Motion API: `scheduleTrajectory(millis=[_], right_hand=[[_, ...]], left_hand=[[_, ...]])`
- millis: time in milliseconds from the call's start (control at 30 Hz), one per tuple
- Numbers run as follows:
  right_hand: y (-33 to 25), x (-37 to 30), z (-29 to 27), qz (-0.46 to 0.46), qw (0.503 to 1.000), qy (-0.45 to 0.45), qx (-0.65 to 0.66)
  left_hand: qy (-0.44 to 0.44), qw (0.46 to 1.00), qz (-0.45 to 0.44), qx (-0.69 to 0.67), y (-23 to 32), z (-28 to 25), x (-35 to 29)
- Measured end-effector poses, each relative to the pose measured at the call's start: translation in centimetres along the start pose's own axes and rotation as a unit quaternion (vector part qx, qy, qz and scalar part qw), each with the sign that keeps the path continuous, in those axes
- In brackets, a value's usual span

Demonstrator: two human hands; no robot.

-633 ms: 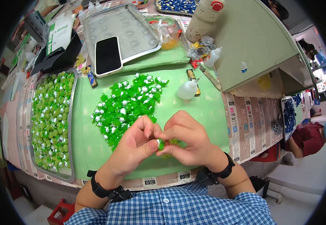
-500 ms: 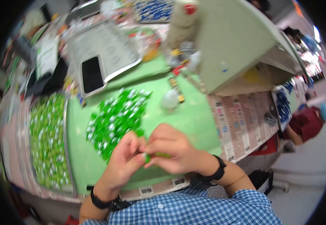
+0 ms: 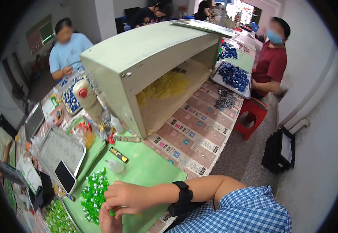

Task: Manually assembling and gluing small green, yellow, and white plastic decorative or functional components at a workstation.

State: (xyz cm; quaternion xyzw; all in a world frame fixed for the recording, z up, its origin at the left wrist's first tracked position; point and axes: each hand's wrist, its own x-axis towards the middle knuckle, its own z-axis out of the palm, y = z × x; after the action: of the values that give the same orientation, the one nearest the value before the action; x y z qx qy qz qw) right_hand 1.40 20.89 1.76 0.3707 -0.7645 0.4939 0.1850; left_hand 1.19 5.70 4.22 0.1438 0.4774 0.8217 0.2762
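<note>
At the lower left of the picture, my left hand (image 3: 110, 222) and my right hand (image 3: 128, 197) meet, with thumbs and fingers pinched together. A small bright green piece (image 3: 113, 213) shows between the fingertips, mostly covered by them. Which fingers bear on it is hard to see. Just left of my hands, a heap of bright green pieces with silvery parts (image 3: 94, 194) lies on the green sheet (image 3: 159, 171). Beyond my right hand, a small round white bottle with a thin tip (image 3: 115, 166) stands near a black and yellow stick-shaped thing (image 3: 119, 154).
A phone (image 3: 65, 176) rests against a metal tray (image 3: 46, 149); another tray holds duller green pieces (image 3: 57, 218). A large pale open-fronted box (image 3: 110, 54) covers yellow pieces (image 3: 165, 87). Blue pieces fill a tray (image 3: 233, 75) by a person in red (image 3: 271, 64). A red stool (image 3: 250, 116) stands below.
The view has swung right and upward, so the box and co-workers show more and my hands appear lower left. My hands stay pinched together at the green piece.
</note>
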Motion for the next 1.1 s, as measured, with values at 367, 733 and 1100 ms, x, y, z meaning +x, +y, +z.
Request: scheduleTrajectory(millis=[367, 733, 1100], right_hand=[[-1.0, 0.2, -0.6, -0.085, 0.994, 0.063, 0.027], [-2.6, 0.0, -6.9, -0.157, 0.972, 0.176, 0.016], [-1.7, -1.2, -8.4, -0.052, 0.989, 0.136, 0.03]], left_hand=[[-0.022, 0.998, -0.045, 0.045, -0.2, -1.2, 2.1], [-0.033, 0.981, -0.043, 0.186, 2.7, 3.5, 0.5], [0.009, 0.988, -0.059, 0.14, 2.8, 5.5, -1.6]])
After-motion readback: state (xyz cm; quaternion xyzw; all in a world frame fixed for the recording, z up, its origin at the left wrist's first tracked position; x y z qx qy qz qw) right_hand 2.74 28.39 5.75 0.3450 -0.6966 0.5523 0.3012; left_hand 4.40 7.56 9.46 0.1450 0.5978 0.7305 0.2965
